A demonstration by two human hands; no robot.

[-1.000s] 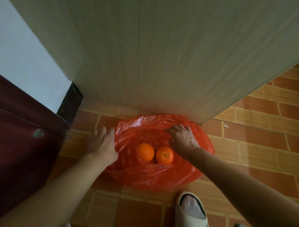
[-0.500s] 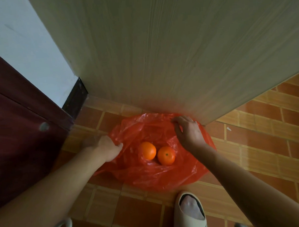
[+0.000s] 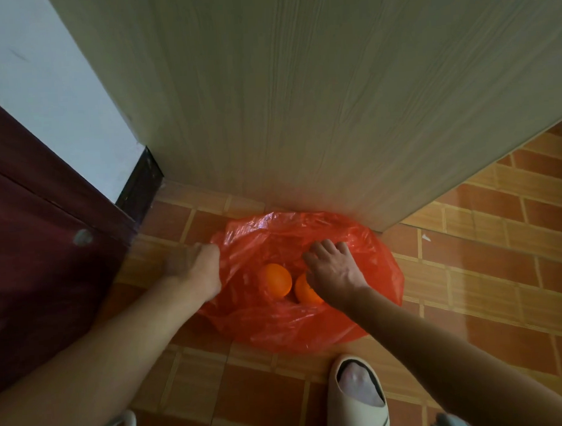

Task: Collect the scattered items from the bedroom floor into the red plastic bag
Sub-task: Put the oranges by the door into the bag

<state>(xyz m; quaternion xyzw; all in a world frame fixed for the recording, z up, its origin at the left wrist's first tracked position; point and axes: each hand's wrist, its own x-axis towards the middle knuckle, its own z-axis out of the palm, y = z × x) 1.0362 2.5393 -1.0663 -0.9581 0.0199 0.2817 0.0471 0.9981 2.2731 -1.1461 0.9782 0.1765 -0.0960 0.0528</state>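
Nearest the camera, a pale slipper [image 3: 357, 399] with a socked foot in it stands on the tiled floor [image 3: 489, 287] just on the near side of the red plastic bag [image 3: 287, 322]. The bag lies spread and crumpled on the tiles. At the bag's left edge the left hand [image 3: 197, 269] is curled into a fist, gripping a bunch of the plastic. Two oranges [image 3: 277, 279] sit side by side in the middle of the bag, touching. The right hand [image 3: 332, 270] reaches in over the right-hand orange, partly covering it, fingers bent down onto the plastic; whether they pinch it I cannot tell. The bag's far edge touches the foot of a pale wood-grain panel [image 3: 300, 99]
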